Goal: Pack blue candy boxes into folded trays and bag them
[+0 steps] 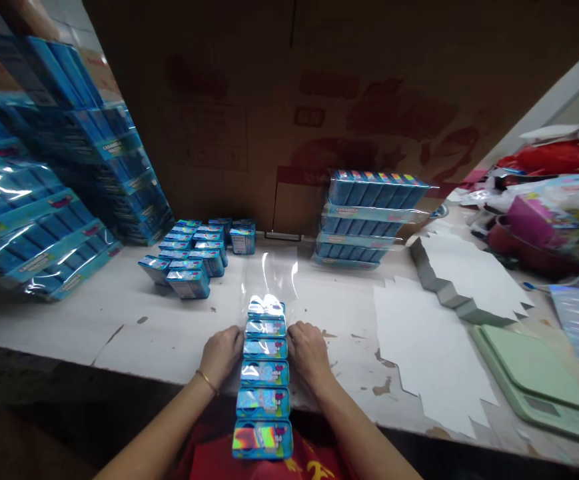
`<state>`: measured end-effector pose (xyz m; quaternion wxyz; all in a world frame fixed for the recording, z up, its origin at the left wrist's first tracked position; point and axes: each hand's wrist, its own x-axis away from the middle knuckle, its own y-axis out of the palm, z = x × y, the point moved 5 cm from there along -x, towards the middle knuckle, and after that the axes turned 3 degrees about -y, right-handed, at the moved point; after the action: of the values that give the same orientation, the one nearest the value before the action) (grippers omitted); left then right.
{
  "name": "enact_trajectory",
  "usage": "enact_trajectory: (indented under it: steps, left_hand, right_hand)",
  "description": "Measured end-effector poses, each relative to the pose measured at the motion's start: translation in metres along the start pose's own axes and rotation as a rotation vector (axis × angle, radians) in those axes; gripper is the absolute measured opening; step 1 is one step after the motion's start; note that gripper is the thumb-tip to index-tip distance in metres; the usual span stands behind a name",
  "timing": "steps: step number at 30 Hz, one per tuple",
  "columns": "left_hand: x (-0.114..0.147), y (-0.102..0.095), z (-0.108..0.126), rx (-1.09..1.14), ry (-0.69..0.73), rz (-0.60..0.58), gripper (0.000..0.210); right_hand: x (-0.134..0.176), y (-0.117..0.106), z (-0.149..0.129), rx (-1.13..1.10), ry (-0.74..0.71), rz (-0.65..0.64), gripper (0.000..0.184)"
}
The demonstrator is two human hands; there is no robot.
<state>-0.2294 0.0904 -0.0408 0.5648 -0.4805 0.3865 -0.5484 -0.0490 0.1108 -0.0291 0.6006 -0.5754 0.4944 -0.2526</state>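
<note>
A row of small blue boxes (265, 373) runs away from my body across the table's front edge. Over its far end lies a clear plastic bag (269, 273), its loose part stretching flat beyond the boxes. My left hand (222, 353), a thin bangle at its wrist, is closed at the left side of the row, fingers curled on the film's edge. On the opposite side my right hand (310, 352) is closed in the same way. The fingertips of both are partly hidden against the boxes.
Loose blue boxes (189, 260) stand at left centre. Wrapped packs rise in a stack (119, 160) on the left, with another wrapped stack (364, 220) at back right. A large cardboard carton (269, 100) blocks the back. White cut card (429, 347) and a green scale (539, 373) lie right.
</note>
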Motion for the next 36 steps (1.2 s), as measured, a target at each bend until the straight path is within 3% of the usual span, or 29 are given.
enact_trajectory:
  steps: [5,10,15,20,25,30,36]
  left_hand:
    - [0.002,0.005,-0.003,-0.028,0.093,-0.043,0.03]
    - [0.043,0.008,-0.004,-0.035,0.224,-0.145,0.028]
    - [0.072,0.005,0.0,-0.002,0.212,-0.184,0.033]
    - [0.053,-0.009,0.002,0.027,0.09,0.057,0.028]
    - [0.039,-0.027,0.007,0.025,0.214,0.335,0.027]
    - [0.044,-0.032,0.008,0.019,0.329,0.346,0.021]
    - [0.046,-0.01,0.0,0.086,0.255,0.351,0.027]
  right_hand:
    - [0.004,-0.003,0.0,0.022,-0.122,-0.006,0.018]
    - [0.046,-0.022,-0.007,-0.074,-0.233,0.015,0.016]
    - [0.078,-0.038,-0.023,-0.15,-0.256,0.007,0.018]
    - [0.059,-0.045,-0.022,-0.02,-0.077,0.111,0.017]
    - [0.046,-0.048,-0.023,0.055,-0.148,0.149,0.021]
    - [0.051,-0.046,-0.024,0.093,-0.217,0.195,0.016]
    - [0.054,-0.041,-0.024,0.111,-0.247,0.245,0.025]
